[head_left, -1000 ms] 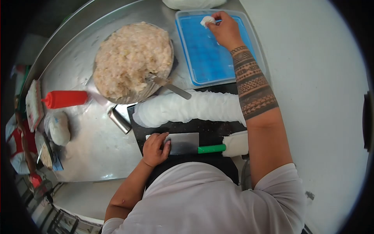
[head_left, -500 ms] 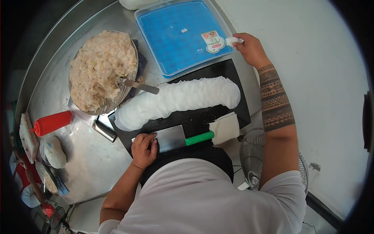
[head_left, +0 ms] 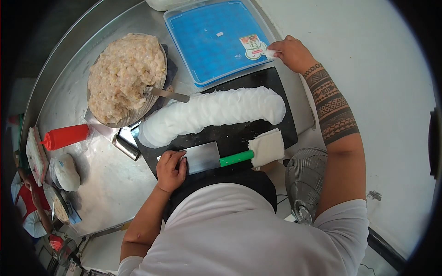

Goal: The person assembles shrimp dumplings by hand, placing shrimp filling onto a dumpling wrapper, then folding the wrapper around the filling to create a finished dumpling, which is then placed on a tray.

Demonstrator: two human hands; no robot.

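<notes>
Steel table (head_left: 115, 184) with black board (head_left: 239, 133), blue tray (head_left: 212, 41), filling bowl (head_left: 126, 122), red bottle (head_left: 66, 136)

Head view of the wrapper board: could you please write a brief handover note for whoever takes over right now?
Left hand rests on the blade of the cleaver, which lies flat on the black board; the green handle is free.
Right hand pinches a small white piece at the right-hand edge of the blue tray, beside its sticker.
Done: round wrappers lie fanned in a long row across the board.
Left: the bowl of filling is heaped full with a spoon stuck in it, and the wrappers on the board are unfilled.
</notes>
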